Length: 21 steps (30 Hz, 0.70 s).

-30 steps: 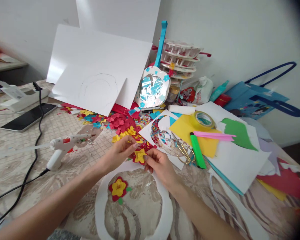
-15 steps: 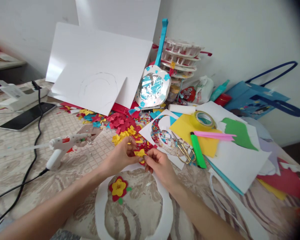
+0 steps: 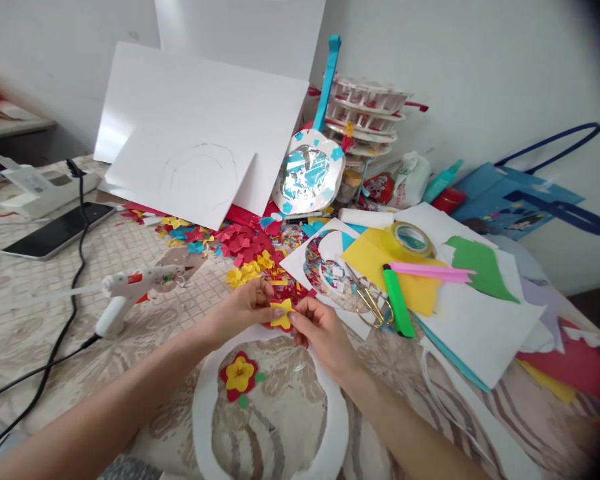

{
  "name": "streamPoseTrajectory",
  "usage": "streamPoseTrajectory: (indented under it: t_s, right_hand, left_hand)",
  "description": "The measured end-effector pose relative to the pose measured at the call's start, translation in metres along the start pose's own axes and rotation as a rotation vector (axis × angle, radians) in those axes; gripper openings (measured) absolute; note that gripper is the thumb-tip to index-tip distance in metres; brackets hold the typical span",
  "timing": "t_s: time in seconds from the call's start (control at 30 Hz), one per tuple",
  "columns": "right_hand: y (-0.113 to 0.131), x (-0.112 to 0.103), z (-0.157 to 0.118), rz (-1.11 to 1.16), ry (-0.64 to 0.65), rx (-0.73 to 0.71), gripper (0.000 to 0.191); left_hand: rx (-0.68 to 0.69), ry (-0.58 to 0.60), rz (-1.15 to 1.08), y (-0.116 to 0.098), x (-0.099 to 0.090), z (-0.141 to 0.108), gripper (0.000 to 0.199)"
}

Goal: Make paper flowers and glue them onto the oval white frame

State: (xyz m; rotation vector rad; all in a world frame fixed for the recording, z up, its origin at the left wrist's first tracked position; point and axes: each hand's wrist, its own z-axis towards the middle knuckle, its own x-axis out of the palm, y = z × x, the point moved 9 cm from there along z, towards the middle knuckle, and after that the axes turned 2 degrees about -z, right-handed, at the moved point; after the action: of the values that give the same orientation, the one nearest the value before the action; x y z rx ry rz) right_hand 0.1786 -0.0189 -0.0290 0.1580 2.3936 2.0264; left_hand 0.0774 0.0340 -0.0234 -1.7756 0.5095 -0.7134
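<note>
Between my two hands is a small paper flower (image 3: 281, 313), yellow on top with red beneath. My left hand (image 3: 245, 308) pinches its left side, thumb on the yellow petals. The fingers of my right hand (image 3: 321, 327) are closed on its right side. Both hands are just above the far edge of a white paper ring (image 3: 205, 407) with a clear middle. On the clear part, at the upper left, lies a finished-looking red and yellow flower (image 3: 239, 375) with two green leaves beside it.
A white glue gun (image 3: 123, 297) with its cord and a phone (image 3: 57, 230) lie left. Red and yellow paper pieces (image 3: 245, 245) are piled beyond my hands. Gold scissors (image 3: 373, 307), a green marker (image 3: 398, 300) and a tape roll (image 3: 410, 239) lie right.
My left thumb and fingers have shifted slightly on the flower, and its yellow petals now face up more flatly. The whole view has moved slightly.
</note>
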Motion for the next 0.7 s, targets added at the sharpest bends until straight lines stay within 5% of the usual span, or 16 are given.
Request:
streamPoseTrajectory:
  t_s: [0.2, 0.57, 0.7]
  right_hand:
    - [0.002, -0.002, 0.000, -0.001, -0.013, -0.007, 0.019]
    - [0.000, -0.002, 0.001, 0.006, -0.009, 0.000, 0.017]
    - [0.000, -0.001, 0.000, 0.002, -0.006, -0.003, 0.017]
  left_hand:
    - [-0.062, 0.082, 0.009, 0.001, 0.012, -0.004, 0.030]
    - [-0.011, -0.160, 0.011, -0.006, -0.012, -0.001, 0.034]
    - [0.011, -0.163, -0.002, -0.009, -0.016, -0.001, 0.036]
